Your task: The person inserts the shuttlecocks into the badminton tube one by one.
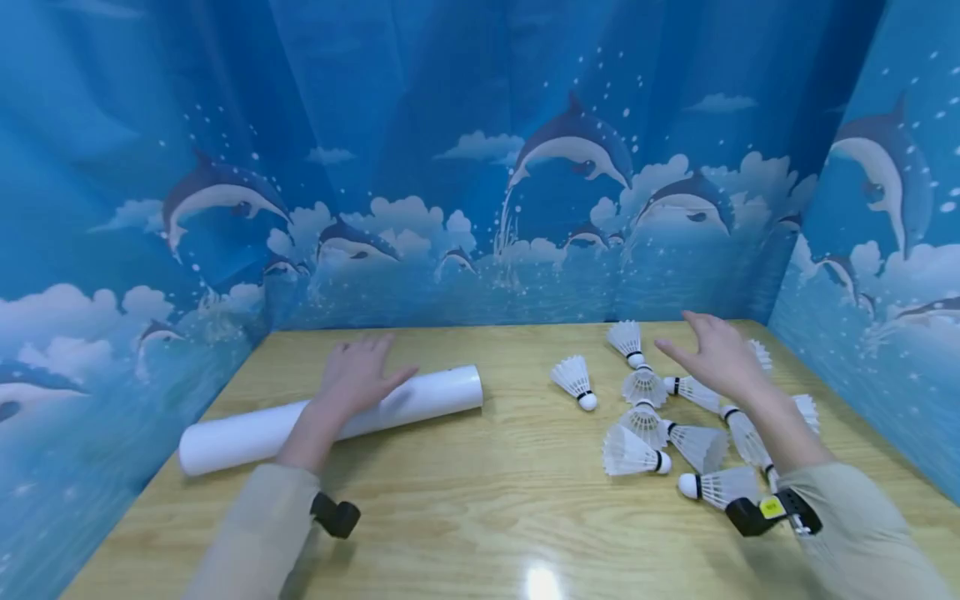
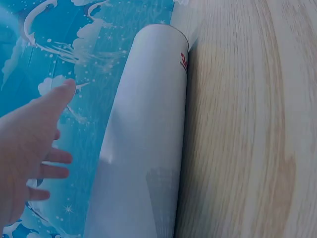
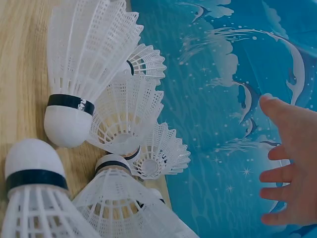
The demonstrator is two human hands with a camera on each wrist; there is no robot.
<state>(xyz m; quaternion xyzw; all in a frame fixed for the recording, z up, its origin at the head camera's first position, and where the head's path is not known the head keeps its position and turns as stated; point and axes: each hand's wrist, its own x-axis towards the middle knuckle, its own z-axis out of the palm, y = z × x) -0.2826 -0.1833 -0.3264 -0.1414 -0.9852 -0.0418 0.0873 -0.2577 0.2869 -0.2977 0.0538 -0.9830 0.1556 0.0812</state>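
Note:
A long white tube [image 1: 427,402] lies aslant on the left of the table, with a small red mark near one end in the left wrist view. My left hand [image 1: 358,372] hovers over the tube, thumb spread from straight fingers, holding nothing. Several white shuttlecocks [image 1: 633,451] with black bands lie loosely grouped on the right, some overlapping. One shuttlecock [image 1: 574,382] sits a little apart, nearer the middle. Above the group my right hand [image 1: 717,354] is held up with fingers extended and nothing in it. Its forearm hides part of a few shuttlecocks.
The wooden table [image 1: 480,517] has a blue curtain [image 1: 450,167] with printed dolphins along its back and sides. Each wrist carries a black strapped device, such as the right one [image 1: 780,511]. A light reflection shows at the table's front.

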